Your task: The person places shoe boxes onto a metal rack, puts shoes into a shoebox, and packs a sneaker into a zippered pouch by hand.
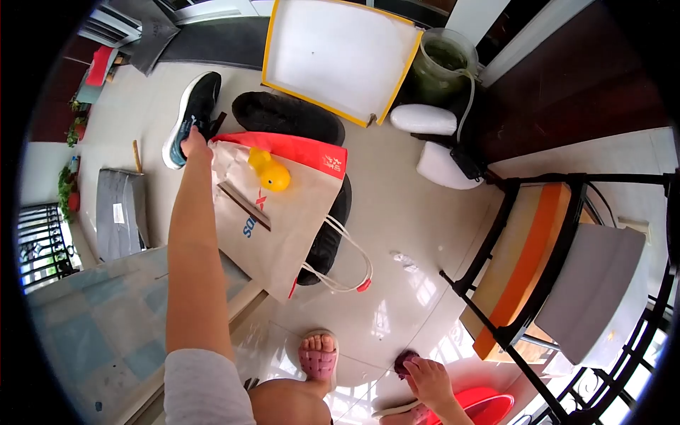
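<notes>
Touching a black-and-white sneaker (202,93) near a paper bag (290,212), the left hand (196,144) is showing partly hidden fingers, and whether they are gripping I cannot tell. Beside a red basin (505,405), the right hand (431,384) is holding a small dark-purple item (402,361) in narrowed fingers. The bag, bearing one yellow toy (274,174), is lying on the tiled floor (386,205).
</notes>
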{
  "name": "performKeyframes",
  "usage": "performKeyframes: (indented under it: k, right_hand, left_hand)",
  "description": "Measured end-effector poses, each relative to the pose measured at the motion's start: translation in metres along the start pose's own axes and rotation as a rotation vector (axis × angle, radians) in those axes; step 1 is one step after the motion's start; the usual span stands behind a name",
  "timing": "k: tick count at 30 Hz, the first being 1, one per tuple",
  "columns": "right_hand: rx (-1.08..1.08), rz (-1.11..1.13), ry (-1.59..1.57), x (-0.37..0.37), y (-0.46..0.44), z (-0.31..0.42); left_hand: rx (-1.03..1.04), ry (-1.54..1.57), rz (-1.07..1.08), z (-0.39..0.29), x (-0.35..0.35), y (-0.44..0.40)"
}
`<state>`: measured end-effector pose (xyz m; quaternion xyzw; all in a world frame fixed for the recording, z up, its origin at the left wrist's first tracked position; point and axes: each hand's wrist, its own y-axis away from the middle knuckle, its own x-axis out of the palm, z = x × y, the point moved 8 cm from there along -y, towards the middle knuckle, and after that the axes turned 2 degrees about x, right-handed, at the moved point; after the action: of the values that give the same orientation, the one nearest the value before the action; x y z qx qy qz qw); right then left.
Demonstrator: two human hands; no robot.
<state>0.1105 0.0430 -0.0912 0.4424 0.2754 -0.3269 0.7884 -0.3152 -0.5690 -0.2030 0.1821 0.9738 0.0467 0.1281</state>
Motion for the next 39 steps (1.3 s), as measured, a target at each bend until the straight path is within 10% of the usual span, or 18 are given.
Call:
performKeyframes:
  k: [4, 6, 7, 10, 19, 26, 36, 39]
  right_hand:
    - [0.006, 0.016, -0.008, 0.002, 0.0, 0.0]
    - [-0.06, -0.063, 0.009, -0.003, 0.001, 0.003]
    - [-0.07, -0.072, 0.017, -0.003, 0.002, 0.003]
    - [-0.127, -0.102, 0.061, -0.003, 0.011, 0.008]
    - [-0.211, -0.206, 0.257, -0.032, 0.079, 0.012]
    - [-0.216, -0.166, 0.228, -0.005, 0.125, 0.005]
    - [-0.27, -0.161, 0.181, 0.016, 0.132, 0.005]
    - [-0.253, -0.176, 0.18, 0.018, 0.128, 0.002]
  left_hand:
    - [-0.126, 0.019, 0.041, -0.022, -0.013, -0.01]
    - [0.334, -1.35, 0.141, -0.086, 0.003, 0.025]
    - [0.334, -1.338, 0.13, -0.103, 0.004, 0.043]
    - [-0.132, 0.075, -0.136, -0.118, -0.015, 0.104]
    - [-0.146, 0.248, 0.105, -0.18, -0.025, 0.249]
    - [-0.289, 0.397, 0.7, -0.085, 0.043, 0.316]
    - [0.033, -0.407, 0.869, -0.047, -0.143, 0.523]
    - [-0.408, -0.294, 0.948, 0.04, -0.183, 0.533]
